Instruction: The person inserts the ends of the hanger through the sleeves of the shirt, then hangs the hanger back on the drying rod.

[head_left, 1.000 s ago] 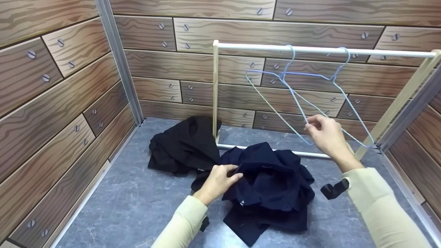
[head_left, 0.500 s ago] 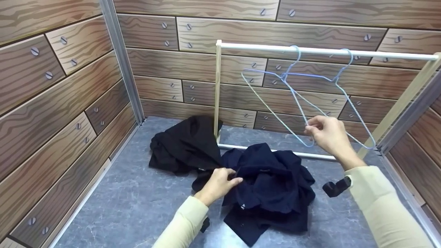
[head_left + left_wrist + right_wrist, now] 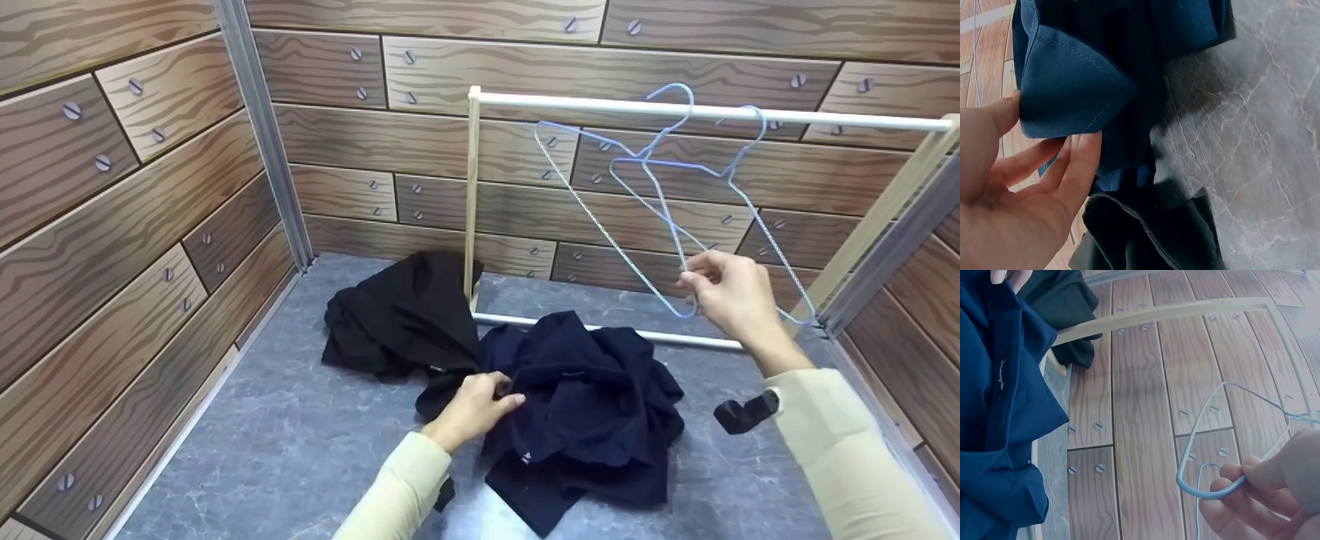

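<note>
Garment of crumpled black cloth [image 3: 405,315] lies farthest left; beside it the left hand [image 3: 469,409] pinches the edge of a heaped navy-blue cloth garment [image 3: 592,427]. Rightward, the right hand [image 3: 731,292] pinches a light-blue wire hanger [image 3: 1208,495] near its lower corner; whether its hook touches the white rod [image 3: 562,101] is unclear. Slow, level lifting should avoid snagging the second blue hanger [image 3: 729,172].

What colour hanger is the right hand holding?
The hanger is light blue; right wrist view shows it best.
</note>
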Motion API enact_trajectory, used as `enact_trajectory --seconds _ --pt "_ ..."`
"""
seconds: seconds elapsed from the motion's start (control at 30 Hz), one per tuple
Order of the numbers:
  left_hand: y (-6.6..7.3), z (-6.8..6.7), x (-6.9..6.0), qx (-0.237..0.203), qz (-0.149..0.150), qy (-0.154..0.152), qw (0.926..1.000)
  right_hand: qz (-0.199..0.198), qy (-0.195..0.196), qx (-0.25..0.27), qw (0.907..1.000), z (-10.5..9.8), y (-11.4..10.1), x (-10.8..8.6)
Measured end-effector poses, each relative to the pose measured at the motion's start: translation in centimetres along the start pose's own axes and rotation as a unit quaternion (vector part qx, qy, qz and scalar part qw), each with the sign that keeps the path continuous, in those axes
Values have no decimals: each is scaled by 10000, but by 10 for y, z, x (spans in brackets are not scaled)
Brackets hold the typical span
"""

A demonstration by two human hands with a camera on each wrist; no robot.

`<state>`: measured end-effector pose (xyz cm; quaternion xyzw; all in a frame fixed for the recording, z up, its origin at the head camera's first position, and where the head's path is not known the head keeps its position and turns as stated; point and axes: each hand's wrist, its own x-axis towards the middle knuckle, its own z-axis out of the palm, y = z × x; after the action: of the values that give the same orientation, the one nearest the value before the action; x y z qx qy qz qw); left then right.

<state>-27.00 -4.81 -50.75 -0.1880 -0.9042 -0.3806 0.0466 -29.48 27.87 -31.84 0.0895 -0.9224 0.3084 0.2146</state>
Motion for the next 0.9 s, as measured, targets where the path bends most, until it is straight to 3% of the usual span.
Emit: enact_trajectory --seconds 0.2,0.47,0.9 --pt "1 -3 1 -128 -146 43 9998 -80 93 -215 9997 -11 9 -9" --pt "2 -7 3 -167 -26 275 9995 -220 120 -296 9992 -18 25 -29" --pt "3 -9 5 -276 -76 340 9990 -792 392 -325 9956 -23 48 -65"
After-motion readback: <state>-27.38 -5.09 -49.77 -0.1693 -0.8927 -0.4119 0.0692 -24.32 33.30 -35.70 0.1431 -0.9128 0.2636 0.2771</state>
